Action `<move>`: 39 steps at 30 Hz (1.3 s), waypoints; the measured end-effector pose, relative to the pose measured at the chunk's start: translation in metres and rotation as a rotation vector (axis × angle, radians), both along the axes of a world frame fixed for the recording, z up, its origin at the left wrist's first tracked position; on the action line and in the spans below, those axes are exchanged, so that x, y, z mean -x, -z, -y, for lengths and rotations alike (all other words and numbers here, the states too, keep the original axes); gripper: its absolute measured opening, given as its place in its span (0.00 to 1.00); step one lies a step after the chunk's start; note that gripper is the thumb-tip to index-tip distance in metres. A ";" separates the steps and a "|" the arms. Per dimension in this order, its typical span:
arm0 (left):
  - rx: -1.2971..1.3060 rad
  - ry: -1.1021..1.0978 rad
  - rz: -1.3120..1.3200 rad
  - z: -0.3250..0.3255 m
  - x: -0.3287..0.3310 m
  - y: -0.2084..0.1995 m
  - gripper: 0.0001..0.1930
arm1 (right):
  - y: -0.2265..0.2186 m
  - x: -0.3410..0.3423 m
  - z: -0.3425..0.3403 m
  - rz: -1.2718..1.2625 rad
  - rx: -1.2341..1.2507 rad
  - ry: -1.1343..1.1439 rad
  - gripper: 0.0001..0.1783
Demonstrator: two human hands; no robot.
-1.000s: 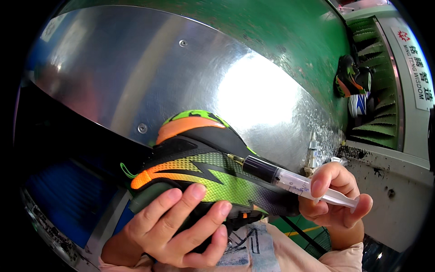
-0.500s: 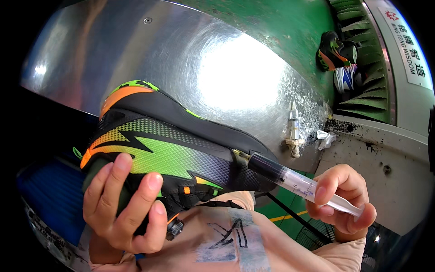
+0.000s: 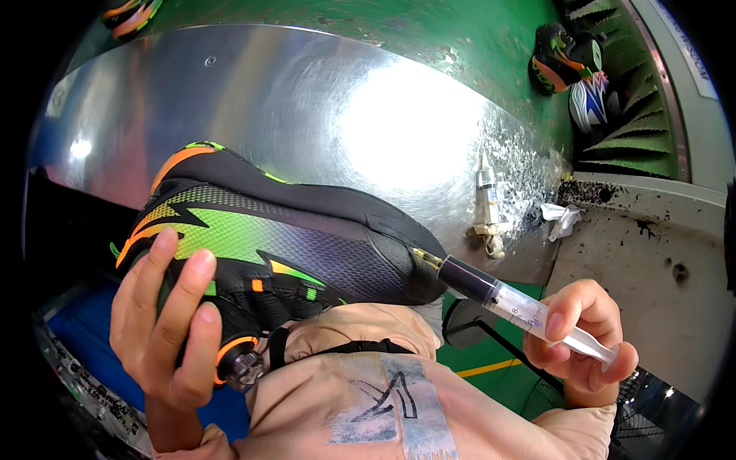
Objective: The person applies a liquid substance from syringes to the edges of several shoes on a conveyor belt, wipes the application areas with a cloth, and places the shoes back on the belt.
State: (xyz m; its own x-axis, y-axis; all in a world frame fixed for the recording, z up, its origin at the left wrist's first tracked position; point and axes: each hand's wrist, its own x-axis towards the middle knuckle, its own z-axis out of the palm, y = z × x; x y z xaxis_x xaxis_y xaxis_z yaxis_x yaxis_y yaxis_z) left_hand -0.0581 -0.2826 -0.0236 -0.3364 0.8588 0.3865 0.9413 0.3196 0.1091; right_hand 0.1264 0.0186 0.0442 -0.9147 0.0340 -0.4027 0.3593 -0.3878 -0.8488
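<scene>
My left hand (image 3: 165, 322) is closed around the heel and ankle side of a sports shoe (image 3: 284, 249), fingers pressed along its upper. The shoe is black with green, orange and purple-grey patterning, lying on its side with its dark sole edge facing away from me and its toe to the right. In my right hand (image 3: 576, 337) is a clear syringe (image 3: 510, 299), filled with dark liquid at its front. Its yellowish needle tip is at the shoe's toe, by the seam above the sole. My thumb rests at the plunger end while the fingers wrap the barrel.
Beyond the shoe stretches a shiny metal table (image 3: 268, 100). A second syringe (image 3: 488, 199) lies on it amid white residue, with crumpled white paper (image 3: 562, 221) nearby. Other shoes (image 3: 563, 65) sit by a green-flapped opening at upper right; another shoe (image 3: 132, 17) is at upper left.
The shoe has turned slightly and shifted left, its toe now showing more fully. My left hand moved left with it. The syringe tip has moved a little right, staying at the toe area.
</scene>
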 end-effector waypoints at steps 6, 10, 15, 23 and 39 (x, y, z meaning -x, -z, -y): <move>0.111 0.024 0.000 -0.021 0.014 -0.017 0.17 | 0.037 -0.016 -0.015 -0.046 0.104 0.097 0.53; 0.173 0.078 0.069 -0.036 0.025 -0.030 0.26 | 0.054 -0.022 -0.022 -0.046 0.187 0.139 0.54; 0.306 0.172 0.110 -0.072 0.052 -0.041 0.35 | 0.079 -0.025 -0.024 -0.051 0.250 0.238 0.54; 0.524 0.062 -0.052 -0.109 0.064 -0.055 0.39 | 0.102 -0.033 -0.030 -0.055 0.346 0.297 0.55; 0.468 -0.344 0.266 -0.123 0.008 -0.060 0.39 | 0.118 -0.027 -0.020 -0.312 0.329 0.367 0.50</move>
State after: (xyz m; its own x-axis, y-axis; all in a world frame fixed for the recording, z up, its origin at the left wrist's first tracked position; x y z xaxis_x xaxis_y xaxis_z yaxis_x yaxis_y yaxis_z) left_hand -0.0661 -0.1593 0.0361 -0.6560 0.7420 -0.1378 0.7361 0.6694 0.1002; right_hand 0.1533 0.0384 -0.0739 -0.9437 0.2901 -0.1589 -0.0966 -0.7011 -0.7065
